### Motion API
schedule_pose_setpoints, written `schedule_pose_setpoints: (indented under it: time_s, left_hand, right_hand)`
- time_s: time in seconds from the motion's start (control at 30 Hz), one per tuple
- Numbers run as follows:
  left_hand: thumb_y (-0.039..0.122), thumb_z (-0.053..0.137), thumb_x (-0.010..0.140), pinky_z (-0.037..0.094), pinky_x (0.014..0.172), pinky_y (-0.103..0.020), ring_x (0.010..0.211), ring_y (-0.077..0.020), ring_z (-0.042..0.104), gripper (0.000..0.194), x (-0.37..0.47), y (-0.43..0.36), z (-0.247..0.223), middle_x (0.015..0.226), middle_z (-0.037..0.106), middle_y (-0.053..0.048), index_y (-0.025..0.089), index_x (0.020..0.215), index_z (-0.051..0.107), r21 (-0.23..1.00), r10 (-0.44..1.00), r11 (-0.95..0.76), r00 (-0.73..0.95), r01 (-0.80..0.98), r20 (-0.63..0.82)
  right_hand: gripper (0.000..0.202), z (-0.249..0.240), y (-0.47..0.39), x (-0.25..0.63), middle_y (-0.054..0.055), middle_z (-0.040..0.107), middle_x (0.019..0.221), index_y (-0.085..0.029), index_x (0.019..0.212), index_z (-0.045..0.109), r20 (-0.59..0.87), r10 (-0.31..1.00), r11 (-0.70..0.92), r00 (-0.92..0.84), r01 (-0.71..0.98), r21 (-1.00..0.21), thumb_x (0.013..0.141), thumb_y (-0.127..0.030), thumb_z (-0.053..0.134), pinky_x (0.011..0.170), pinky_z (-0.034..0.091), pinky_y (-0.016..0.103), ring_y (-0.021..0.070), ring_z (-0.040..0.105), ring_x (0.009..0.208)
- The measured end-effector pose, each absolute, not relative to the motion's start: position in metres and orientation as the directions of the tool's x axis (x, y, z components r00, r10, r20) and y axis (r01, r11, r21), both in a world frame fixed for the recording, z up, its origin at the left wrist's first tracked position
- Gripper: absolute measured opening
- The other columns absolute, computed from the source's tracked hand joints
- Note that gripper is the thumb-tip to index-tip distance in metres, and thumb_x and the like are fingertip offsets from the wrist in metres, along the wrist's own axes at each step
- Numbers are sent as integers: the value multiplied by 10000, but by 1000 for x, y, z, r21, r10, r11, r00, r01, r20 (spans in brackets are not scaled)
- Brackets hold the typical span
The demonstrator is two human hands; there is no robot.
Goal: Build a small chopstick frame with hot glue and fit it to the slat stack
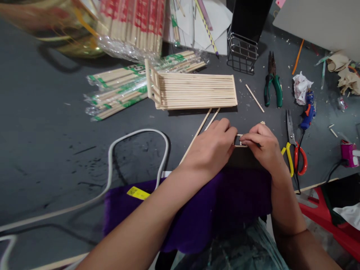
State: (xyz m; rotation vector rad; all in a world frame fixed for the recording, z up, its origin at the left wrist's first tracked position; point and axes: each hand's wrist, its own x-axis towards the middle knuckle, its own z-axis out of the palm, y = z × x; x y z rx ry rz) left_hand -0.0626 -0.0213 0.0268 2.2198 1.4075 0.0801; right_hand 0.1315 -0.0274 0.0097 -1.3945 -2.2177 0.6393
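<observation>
Just above the table's near edge, my left hand (pixel 212 144) and my right hand (pixel 261 146) pinch a small wooden stick frame (pixel 240 146) between them. Its left end is hidden by my left fingers, and my right thumb and forefinger close on its right end. Beyond my hands lies a slatted panel of wooden sticks (pixel 197 90) with a raised railing at its left end. Two long sticks (pixel 201 129) stick out from behind my left hand. A short stick (pixel 255 98) rests on the table to the right of the panel.
Pliers (pixel 272 82), scissors (pixel 294 146) and a blue glue gun (pixel 308 110) lie on the right. Wrapped chopsticks (pixel 118 86) are at the back left. A white cable (pixel 112 161) curves across the left, and a purple cloth (pixel 197 221) hangs under my arms.
</observation>
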Motion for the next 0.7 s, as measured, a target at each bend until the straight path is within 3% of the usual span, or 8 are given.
schedule_pose_setpoints:
  time_s: [0.2,0.33,0.43,0.6,0.7]
  left_hand:
    - [91,536,922,551,845,-352,1136,-277,592,182,-63,-21,26,1144,597,-103,161,1048,647,444,863,-339,462,829,-205]
    - [117,559,929,552,865,-364,1138,-282,593,172,-63,-22,25,1156,597,-106,155,1075,642,444,869,-341,458,828,-188]
    - [121,561,932,552,866,-365,1140,-284,592,165,-63,-23,24,1153,597,-107,158,1068,647,444,870,-346,460,826,-177]
    - [162,638,913,558,857,-359,1129,-279,603,212,-63,-23,26,1177,588,-104,155,1125,636,463,872,-327,452,824,-188]
    - [166,688,886,564,819,-347,1091,-267,621,292,-62,-24,29,1216,581,-97,162,1170,620,466,876,-310,439,829,-197]
  right_hand:
    - [182,11,-26,135,23,611,848,-250,898,785,136,916,376,-377,687,-622,974,-245,620,786,485,331,186,605,863]
    - [150,9,-21,149,21,654,887,-268,915,780,291,951,266,-107,763,-589,945,-228,639,841,508,359,198,634,898]
    - [131,5,-17,162,27,663,900,-267,942,776,315,948,151,34,826,-544,927,-256,646,831,516,381,214,635,893]
    - [120,6,-17,164,26,664,903,-255,920,764,296,954,138,46,809,-572,917,-261,644,802,510,374,205,626,860]
    - [110,12,-20,152,19,661,886,-261,886,757,275,959,221,-64,775,-592,916,-246,653,810,505,364,200,622,876]
